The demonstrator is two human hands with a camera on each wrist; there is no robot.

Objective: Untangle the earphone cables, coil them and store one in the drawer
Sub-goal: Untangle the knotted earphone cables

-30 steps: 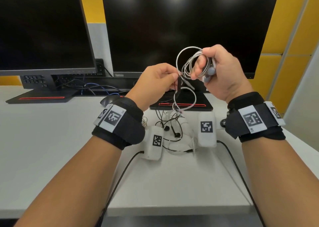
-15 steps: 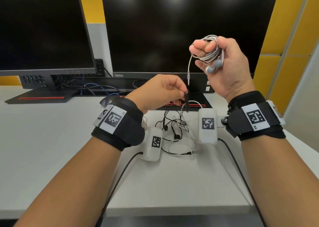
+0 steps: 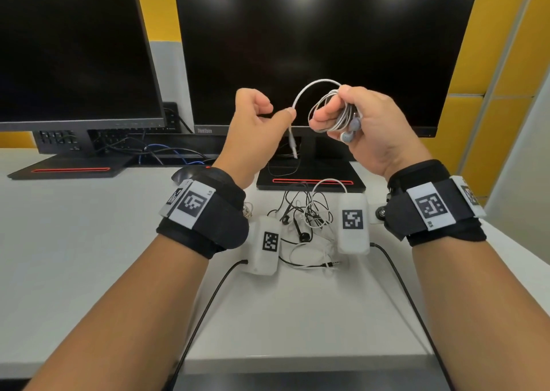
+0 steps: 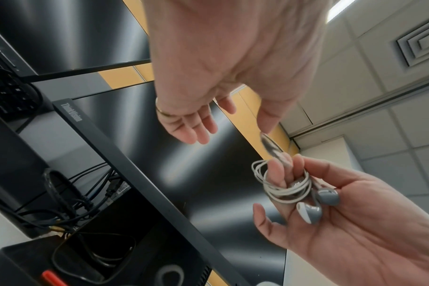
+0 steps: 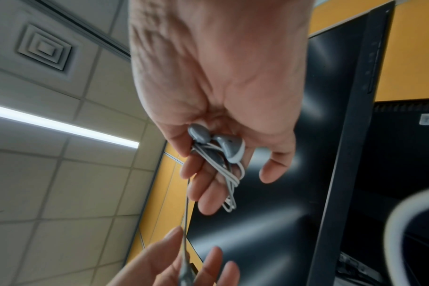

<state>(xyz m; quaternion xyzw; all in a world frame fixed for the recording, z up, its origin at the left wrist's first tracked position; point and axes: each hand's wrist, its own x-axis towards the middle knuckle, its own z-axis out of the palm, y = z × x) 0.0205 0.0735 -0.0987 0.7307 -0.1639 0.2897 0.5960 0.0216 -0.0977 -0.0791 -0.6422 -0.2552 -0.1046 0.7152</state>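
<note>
White lettering reading "ThinkVision" sits on the lower bezel of the monitor in front of us; the wristbands carry square black-and-white markers, the right one marked "R5". Our right hand grips the grey-white earphone, its cable coiled round the fingers, both grey buds against the palm. A loop arcs over to our left hand, which pinches the free end between thumb and forefinger, the plug dangling below. Beneath both hands, a tangle of black and white earphones lies on the white desk.
</note>
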